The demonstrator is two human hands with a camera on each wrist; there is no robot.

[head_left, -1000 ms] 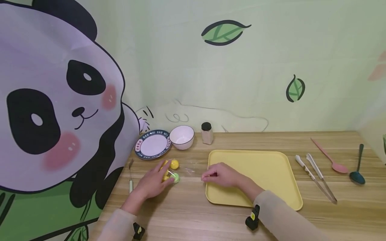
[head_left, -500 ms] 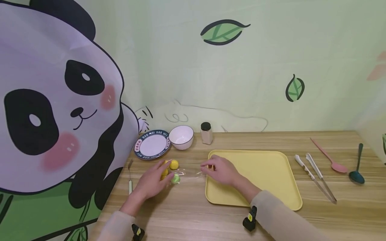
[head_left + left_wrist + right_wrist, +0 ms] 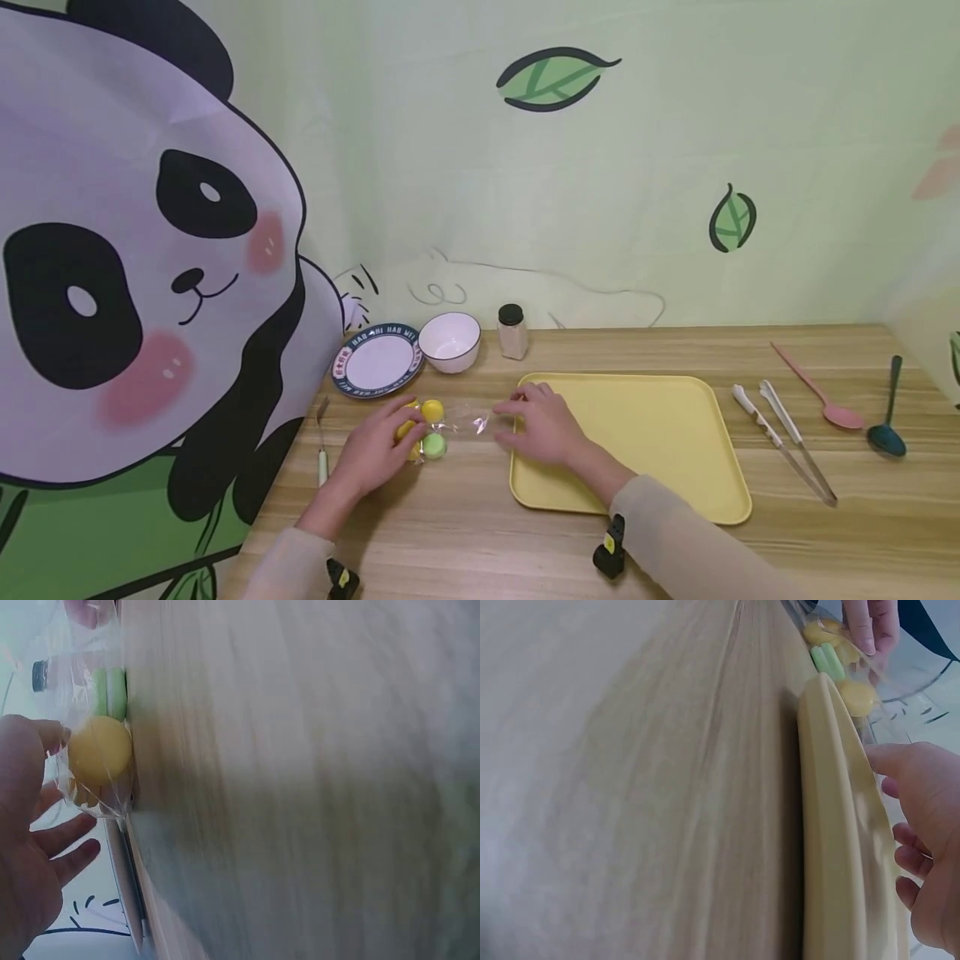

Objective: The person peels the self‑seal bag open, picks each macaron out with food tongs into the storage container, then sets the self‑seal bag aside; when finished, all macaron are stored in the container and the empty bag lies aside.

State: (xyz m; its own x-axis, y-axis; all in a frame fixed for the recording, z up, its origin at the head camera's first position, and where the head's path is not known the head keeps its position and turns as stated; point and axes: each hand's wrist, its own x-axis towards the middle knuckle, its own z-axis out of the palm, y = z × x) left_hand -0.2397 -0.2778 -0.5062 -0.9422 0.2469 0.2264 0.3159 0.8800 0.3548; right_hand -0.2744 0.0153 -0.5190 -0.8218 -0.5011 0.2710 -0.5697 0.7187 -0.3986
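Note:
A clear plastic bag (image 3: 468, 419) of yellow and green macarons (image 3: 434, 446) lies on the table, left of the yellow tray (image 3: 630, 442). My left hand (image 3: 375, 446) rests over the bag's filled end, fingers loosely bent and spread, partly hiding the yellow macarons. In the left wrist view a thumb tip meets the film beside a yellow macaron (image 3: 100, 750). My right hand (image 3: 547, 427) hovers over the tray's left edge, thumb and fingers apart, fingertips right at the bag's flat end. In the right wrist view its thumb overlaps the film near the tray's rim.
Behind the bag stand a blue-rimmed plate (image 3: 377, 361), a white bowl (image 3: 450, 342) and a black-lidded jar (image 3: 512, 333). A fork (image 3: 322, 446) lies at far left. To the right lie tongs (image 3: 795, 446), a pink spoon (image 3: 840, 415) and a dark ladle (image 3: 887, 439).
My right hand's fingers have spread apart from a closed bunch, and the hand has shifted slightly left. My left thumb has drawn back off the green macaron, and the bag's film has shifted.

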